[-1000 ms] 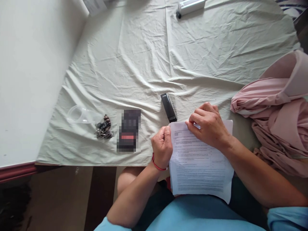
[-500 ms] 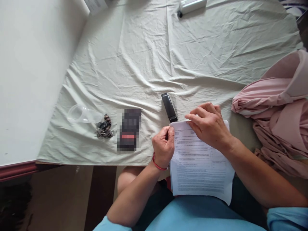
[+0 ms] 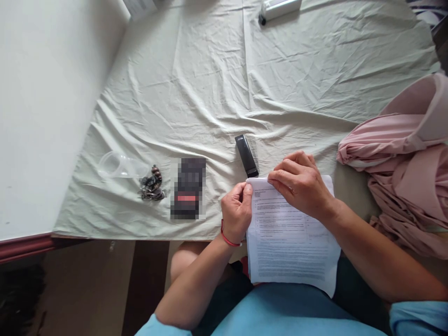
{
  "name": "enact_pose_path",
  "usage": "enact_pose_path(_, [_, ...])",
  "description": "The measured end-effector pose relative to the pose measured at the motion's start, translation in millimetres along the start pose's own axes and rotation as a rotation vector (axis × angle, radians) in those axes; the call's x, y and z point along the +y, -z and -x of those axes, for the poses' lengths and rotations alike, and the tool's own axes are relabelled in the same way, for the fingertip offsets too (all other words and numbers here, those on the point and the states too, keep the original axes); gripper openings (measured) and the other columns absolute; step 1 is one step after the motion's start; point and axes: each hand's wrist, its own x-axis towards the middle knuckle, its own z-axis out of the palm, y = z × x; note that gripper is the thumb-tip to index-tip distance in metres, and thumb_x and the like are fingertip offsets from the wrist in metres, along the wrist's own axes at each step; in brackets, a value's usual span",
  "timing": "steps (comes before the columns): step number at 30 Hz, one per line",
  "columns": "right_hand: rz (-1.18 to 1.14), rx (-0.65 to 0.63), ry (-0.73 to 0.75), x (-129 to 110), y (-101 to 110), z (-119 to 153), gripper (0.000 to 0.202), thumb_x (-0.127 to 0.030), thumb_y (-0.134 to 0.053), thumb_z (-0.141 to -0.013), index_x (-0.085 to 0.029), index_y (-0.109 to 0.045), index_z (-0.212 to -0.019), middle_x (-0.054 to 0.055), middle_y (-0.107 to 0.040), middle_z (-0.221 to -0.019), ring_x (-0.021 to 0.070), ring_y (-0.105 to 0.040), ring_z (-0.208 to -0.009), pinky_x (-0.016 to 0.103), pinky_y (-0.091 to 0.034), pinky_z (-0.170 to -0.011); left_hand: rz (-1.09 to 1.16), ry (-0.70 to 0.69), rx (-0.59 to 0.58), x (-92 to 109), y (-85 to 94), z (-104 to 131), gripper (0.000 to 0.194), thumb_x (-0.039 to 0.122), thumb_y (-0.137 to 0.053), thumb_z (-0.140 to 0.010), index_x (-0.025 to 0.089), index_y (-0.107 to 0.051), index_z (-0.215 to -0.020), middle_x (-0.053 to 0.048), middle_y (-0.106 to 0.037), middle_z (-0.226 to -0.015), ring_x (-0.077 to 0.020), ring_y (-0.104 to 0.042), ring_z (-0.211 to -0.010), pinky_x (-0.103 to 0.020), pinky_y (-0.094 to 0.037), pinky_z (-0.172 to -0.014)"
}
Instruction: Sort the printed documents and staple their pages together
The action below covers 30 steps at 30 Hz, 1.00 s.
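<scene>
Printed papers hang over the table's front edge and my lap, their top edge near the black stapler. My left hand, with a red string on its wrist, pinches the top left corner of the papers between thumb and fingers. At the top edge, my right hand has its thumb and fingers closed on the papers, a little right of the left hand. The stapler lies on the cloth just beyond the papers, touched by neither hand.
On the cloth-covered table, a blurred dark rectangular object, a bunch of keys and a clear plastic cup lie to the left. Pink fabric is heaped at the right. A white object lies at the back.
My right hand's fingers have come together and lowered onto the papers' top edge. My left hand has shifted very slightly left.
</scene>
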Motion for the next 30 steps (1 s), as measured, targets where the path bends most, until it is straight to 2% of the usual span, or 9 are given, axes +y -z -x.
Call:
enact_pose_path(10, [-0.047,-0.077,0.020,0.6,-1.5,-1.2,0.021,-0.021,-0.058,-0.105,-0.024,-0.071,-0.088,0.001,-0.076,-0.092,0.0213,-0.057,-0.101,0.040,-0.037,-0.092,0.163,0.091,-0.043,-2.3,2.5,-1.0,0.039,0.049,-0.055,-0.102,0.018,-0.066,-0.082,0.002,-0.049,-0.066,-0.0114,-0.040,-0.061,-0.024,-0.034,-0.055])
enact_pose_path(17, [-0.052,-0.040,-0.101,4.4,-6.7,0.5,0.022,-0.022,-0.057,-0.102,-0.023,-0.068,-0.084,0.004,-0.072,-0.088,0.0230,-0.055,-0.095,0.040,-0.040,-0.088,0.022,-0.017,-0.044,1.6,-0.7,4.2,0.039,0.047,-0.052,-0.104,0.018,-0.066,-0.083,0.001,-0.055,-0.068,-0.0125,-0.047,-0.063,-0.025,-0.037,-0.058])
enact_pose_path(20, [-0.066,-0.040,-0.092,3.5,-6.5,0.6,0.020,-0.021,-0.058,-0.101,-0.023,-0.067,-0.083,0.004,-0.071,-0.086,0.0227,-0.055,-0.093,0.040,-0.040,-0.088,-0.009,-0.028,-0.031,1.4,-2.5,4.9,0.037,0.046,-0.051,-0.105,0.018,-0.068,-0.088,0.000,-0.058,-0.069,-0.0130,-0.050,-0.064,-0.025,-0.038,-0.059])
enact_pose_path(30, [-0.051,-0.081,-0.088,2.7,-6.4,1.3,0.018,-0.021,-0.059,-0.100,-0.022,-0.067,-0.084,0.004,-0.071,-0.085,0.0227,-0.054,-0.094,0.039,-0.036,-0.086,-0.106,-0.083,0.000,4.4,-3.9,3.8,0.034,0.042,-0.050,-0.104,0.018,-0.066,-0.087,0.001,-0.059,-0.067,-0.0133,-0.054,-0.062,-0.026,-0.040,-0.060])
